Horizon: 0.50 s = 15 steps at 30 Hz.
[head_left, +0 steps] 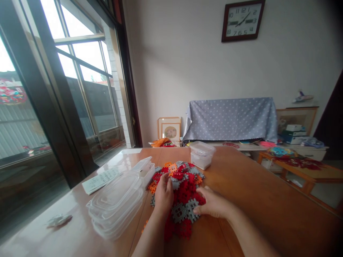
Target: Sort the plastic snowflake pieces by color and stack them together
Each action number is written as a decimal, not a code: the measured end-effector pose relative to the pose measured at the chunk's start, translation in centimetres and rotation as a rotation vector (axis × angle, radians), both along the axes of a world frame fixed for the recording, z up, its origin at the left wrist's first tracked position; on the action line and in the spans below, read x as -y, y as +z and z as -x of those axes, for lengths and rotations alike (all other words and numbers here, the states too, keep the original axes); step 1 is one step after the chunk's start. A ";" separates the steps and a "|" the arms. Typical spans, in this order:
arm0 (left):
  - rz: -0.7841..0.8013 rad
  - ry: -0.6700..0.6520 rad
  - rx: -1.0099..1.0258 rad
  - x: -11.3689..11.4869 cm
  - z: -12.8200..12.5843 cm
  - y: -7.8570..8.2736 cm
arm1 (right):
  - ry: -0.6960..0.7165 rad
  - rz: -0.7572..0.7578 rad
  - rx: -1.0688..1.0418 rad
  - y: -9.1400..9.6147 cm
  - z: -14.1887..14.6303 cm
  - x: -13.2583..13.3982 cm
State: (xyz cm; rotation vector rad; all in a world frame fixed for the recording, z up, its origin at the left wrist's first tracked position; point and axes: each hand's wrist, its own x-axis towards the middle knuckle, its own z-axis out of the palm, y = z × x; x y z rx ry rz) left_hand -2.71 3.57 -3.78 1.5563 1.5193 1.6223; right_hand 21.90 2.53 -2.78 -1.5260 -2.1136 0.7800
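Observation:
A heap of flat plastic interlocking pieces (pixel 184 191) in red, grey and orange lies on the table in front of me. My left hand (pixel 164 192) reaches into its left side, fingers curled close together; an orange interlocking piece (pixel 173 168) sits just beyond the fingertips. Whatever those fingers hold is hidden. At the heap's right edge is my right hand (pixel 213 202), its thumb and fingers apart. The thumb touches a grey interlocking piece (pixel 192 209), and red pieces show between thumb and fingers.
Stacked clear plastic lids or containers (pixel 116 203) stand left of the heap, beside a clear box (pixel 147 173) and a printed sheet (pixel 100 180). A lidded clear tub (pixel 201 157) stands behind the heap. A small crumpled packet (pixel 59 220) lies far left on the wooden table (pixel 241 185).

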 end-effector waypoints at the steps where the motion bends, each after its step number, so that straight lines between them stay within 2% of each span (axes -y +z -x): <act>1: 0.008 0.003 0.006 -0.1 0.1 -0.2 | -0.015 -0.012 -0.047 -0.4 0.1 -0.1; 4: 0.045 -0.015 0.006 -0.2 0.2 -0.8 | -0.069 -0.010 -0.231 -1.7 0.4 -0.4; 6: 0.075 -0.029 -0.008 -0.1 0.1 -0.9 | -0.079 0.042 -0.332 -2.0 0.6 -0.5; 11: 0.102 -0.006 -0.143 0.4 -0.1 -0.6 | -0.046 0.251 -0.530 -0.7 1.0 -0.2; 15: 0.106 0.008 -0.288 0.7 -0.1 -0.4 | -0.101 0.273 -0.693 0.2 0.5 -0.7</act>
